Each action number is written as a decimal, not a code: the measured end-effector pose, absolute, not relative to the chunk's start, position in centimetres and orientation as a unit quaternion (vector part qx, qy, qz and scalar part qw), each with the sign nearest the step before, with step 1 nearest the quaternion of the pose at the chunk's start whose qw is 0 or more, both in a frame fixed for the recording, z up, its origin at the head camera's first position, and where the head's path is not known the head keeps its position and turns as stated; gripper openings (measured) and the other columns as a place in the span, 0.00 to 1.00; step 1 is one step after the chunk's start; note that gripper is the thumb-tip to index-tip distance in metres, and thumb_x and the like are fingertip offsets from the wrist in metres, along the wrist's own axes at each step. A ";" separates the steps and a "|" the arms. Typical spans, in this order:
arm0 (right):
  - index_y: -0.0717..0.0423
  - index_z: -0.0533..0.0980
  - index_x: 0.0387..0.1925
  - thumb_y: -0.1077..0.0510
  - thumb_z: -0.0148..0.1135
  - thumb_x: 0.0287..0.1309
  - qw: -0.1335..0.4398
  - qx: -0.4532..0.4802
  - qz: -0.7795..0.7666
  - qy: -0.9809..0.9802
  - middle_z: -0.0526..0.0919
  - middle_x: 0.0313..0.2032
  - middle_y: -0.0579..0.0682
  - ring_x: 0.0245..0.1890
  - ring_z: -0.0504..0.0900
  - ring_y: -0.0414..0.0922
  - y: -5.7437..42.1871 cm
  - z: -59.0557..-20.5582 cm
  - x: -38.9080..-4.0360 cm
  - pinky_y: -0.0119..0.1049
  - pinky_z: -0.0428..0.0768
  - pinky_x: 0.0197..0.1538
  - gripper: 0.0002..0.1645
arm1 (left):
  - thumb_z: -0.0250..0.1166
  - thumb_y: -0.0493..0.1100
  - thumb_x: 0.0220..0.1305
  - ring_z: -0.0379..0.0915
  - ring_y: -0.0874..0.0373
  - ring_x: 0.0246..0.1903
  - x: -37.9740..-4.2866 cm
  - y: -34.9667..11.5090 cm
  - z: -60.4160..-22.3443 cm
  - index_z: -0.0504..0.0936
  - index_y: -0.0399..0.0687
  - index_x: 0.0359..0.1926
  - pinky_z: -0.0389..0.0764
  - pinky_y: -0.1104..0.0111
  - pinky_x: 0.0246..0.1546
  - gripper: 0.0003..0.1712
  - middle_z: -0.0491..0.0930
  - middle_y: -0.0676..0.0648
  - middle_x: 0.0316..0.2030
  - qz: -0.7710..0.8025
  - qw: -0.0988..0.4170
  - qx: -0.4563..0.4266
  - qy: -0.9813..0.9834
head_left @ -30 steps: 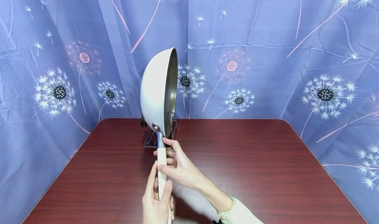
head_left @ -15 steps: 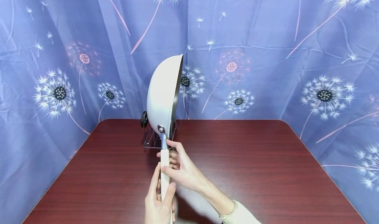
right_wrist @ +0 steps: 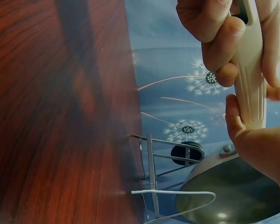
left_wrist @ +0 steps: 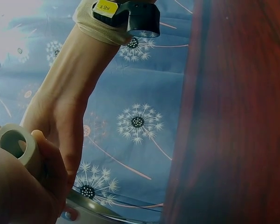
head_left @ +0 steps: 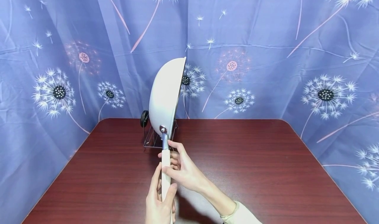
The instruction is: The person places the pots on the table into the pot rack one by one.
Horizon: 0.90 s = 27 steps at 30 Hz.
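Note:
A white wok point(head_left: 165, 92) with a dark inside stands on edge, its opening facing right and its top leaning slightly right. Its long cream handle point(head_left: 165, 159) points toward me. My left hand point(head_left: 160, 201) holds the handle near its end, thumb on the right side. Farther up, my right hand point(head_left: 183, 169) grips the same handle between thumb and fingers, with the index finger by the metal neck. Behind the wok's lower part is a wire rack point(right_wrist: 151, 172), partly hidden in the head view. Whether the wok rests on the rack, I cannot tell.
A round black piece point(head_left: 144, 118) sits at the rack's left side. The dark red wooden table point(head_left: 251, 171) has rounded far corners. Blue curtains point(head_left: 266, 52) with a dandelion print hang behind it and along both sides.
The wok has shifted right and a little lower, and turned so its dark inside barely shows. More of the black piece is visible. Both hands moved slightly right with the handle.

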State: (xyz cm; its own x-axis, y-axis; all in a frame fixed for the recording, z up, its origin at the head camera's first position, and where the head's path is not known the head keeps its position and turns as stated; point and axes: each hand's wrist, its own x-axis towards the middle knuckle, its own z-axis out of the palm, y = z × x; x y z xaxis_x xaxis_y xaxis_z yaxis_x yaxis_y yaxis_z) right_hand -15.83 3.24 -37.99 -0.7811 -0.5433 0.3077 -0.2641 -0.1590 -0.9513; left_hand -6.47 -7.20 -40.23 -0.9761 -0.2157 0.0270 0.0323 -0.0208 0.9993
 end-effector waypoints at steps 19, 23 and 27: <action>0.55 0.46 0.73 0.68 0.57 0.63 0.128 -0.303 -0.694 0.640 0.74 0.59 0.68 0.50 0.79 0.36 3.2 -38.9 -16.0 0.25 0.79 0.53 0.44 | 0.63 0.37 0.68 0.65 0.64 0.10 -6.6 -7.1 -40.9 0.56 0.62 0.77 0.72 0.67 0.04 0.42 0.72 0.46 0.40 -0.709 0.091 0.077 -0.695; 0.56 0.46 0.73 0.68 0.57 0.62 0.125 -0.300 -0.695 0.641 0.73 0.59 0.68 0.52 0.79 0.43 3.2 -39.1 -16.1 0.25 0.78 0.54 0.44 | 0.63 0.38 0.68 0.64 0.64 0.09 -6.7 -7.1 -41.0 0.55 0.64 0.77 0.72 0.66 0.04 0.42 0.71 0.45 0.41 -0.711 0.078 0.080 -0.695; 0.57 0.46 0.72 0.69 0.57 0.62 0.125 -0.297 -0.696 0.642 0.73 0.59 0.69 0.53 0.79 0.48 3.2 -39.2 -16.2 0.25 0.78 0.54 0.44 | 0.62 0.38 0.68 0.64 0.64 0.09 -6.8 -7.1 -41.0 0.54 0.66 0.77 0.72 0.66 0.04 0.42 0.70 0.46 0.39 -0.713 0.066 0.082 -0.693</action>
